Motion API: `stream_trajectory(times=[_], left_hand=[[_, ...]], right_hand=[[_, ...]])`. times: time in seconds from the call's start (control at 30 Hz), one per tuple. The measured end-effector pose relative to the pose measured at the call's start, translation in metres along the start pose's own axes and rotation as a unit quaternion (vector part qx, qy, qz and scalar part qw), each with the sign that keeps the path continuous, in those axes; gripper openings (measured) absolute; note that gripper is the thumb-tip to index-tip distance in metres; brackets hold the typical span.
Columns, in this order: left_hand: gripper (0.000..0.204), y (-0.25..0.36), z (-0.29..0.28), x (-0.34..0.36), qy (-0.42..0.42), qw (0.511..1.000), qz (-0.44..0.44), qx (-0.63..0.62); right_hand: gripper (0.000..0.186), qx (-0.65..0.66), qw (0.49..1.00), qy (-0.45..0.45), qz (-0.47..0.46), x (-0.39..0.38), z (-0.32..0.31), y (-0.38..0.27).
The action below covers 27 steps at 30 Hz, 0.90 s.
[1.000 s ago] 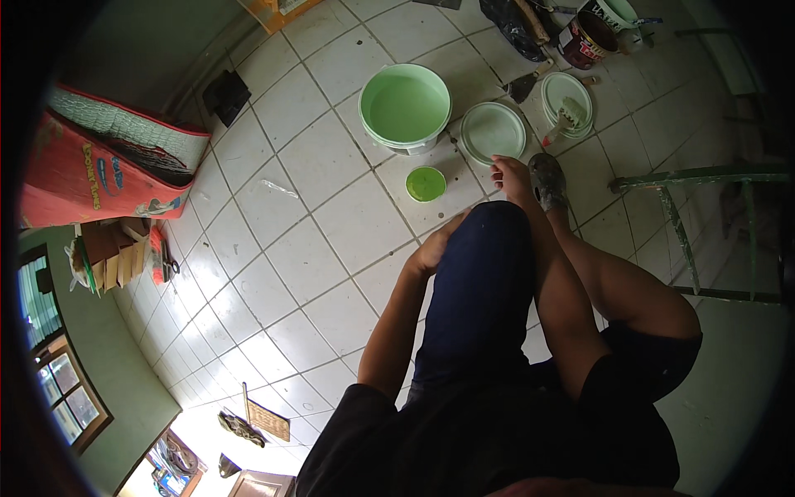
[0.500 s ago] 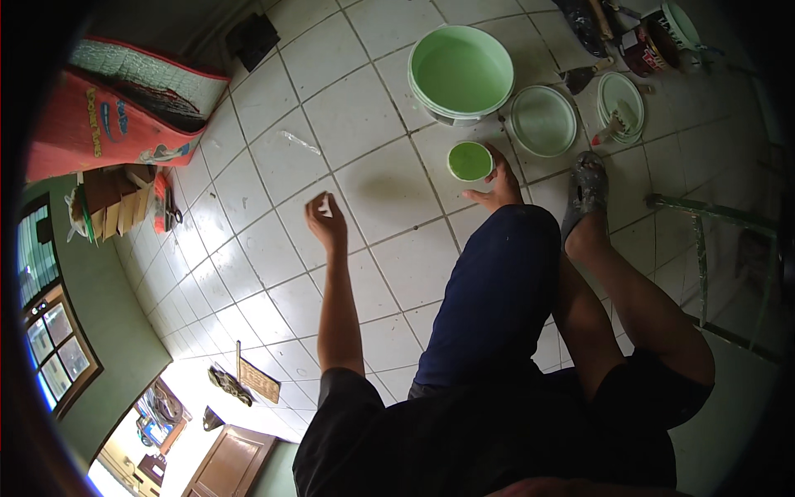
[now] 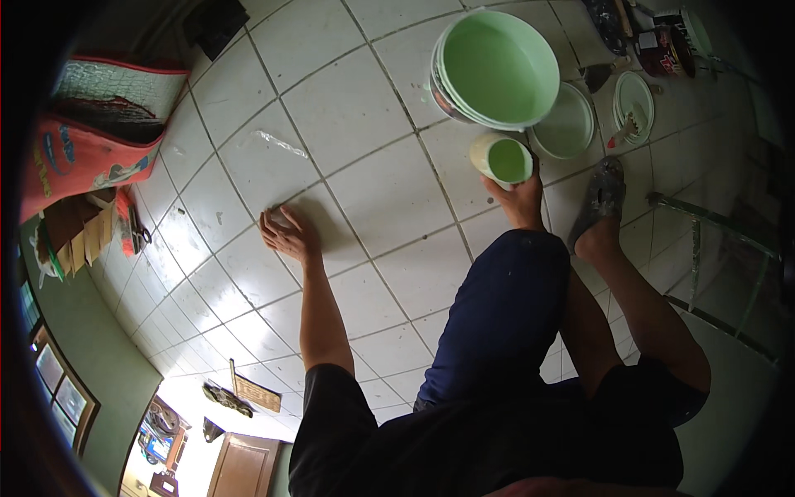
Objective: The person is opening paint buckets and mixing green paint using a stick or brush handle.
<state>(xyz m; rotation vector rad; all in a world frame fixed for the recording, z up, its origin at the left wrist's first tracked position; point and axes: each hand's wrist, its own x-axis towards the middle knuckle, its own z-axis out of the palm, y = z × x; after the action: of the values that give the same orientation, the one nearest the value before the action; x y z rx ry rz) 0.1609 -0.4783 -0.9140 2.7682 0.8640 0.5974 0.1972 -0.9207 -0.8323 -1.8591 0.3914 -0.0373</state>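
My right hand [image 3: 523,200] is wrapped round a pale cup [image 3: 482,156], which leans so that the green inside shows. The cup is just below the near rim of a large bucket [image 3: 454,98] with a pale green inside; I cannot tell whether the two touch. My left hand [image 3: 290,235] is off to the left, over the floor tiles. Its fingers are stretched out and somewhat apart, with nothing seen in them, and its shadow falls beside it. Whether the fingertips touch the floor cannot be made out.
Right of the bucket lie a round lid [image 3: 565,124] and a second lid [image 3: 633,87] bearing a brush [image 3: 627,128]. A scraper [image 3: 598,76] and dark tin [image 3: 662,51] are beyond. A green metal frame [image 3: 720,224] stands right of my foot [image 3: 603,203]. Clear plastic [image 3: 281,144] lies left.
My right hand has raised and tilted the cup, bringing it nearer the bucket. My left hand has moved left and down, its curled fingers now stretched out. The whole view has shifted slightly.
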Motion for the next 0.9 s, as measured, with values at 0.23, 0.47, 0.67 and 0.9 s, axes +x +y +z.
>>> stream_trajectory(times=[0.23,0.47,0.67,0.9], left_hand=[[0.049,0.009,-0.007,0.001,-0.049,0.999,0.0,-0.006],[0.057,0.001,0.001,-0.003,-0.105,0.994,-0.019,0.016],[0.065,-0.008,0.008,-0.003,-0.112,0.992,-0.011,0.051],[0.067,-0.004,0.007,-0.005,-0.121,0.99,-0.004,0.077]], right_hand=[[0.077,0.021,0.995,0.088,0.046,-0.01,0.001,0.026],[0.082,-0.124,0.982,0.142,-0.019,0.002,0.016,0.021],[0.081,-0.061,0.979,0.196,-0.01,0.01,0.01,0.029],[0.078,0.089,0.966,0.242,0.009,0.006,0.012,0.027]])
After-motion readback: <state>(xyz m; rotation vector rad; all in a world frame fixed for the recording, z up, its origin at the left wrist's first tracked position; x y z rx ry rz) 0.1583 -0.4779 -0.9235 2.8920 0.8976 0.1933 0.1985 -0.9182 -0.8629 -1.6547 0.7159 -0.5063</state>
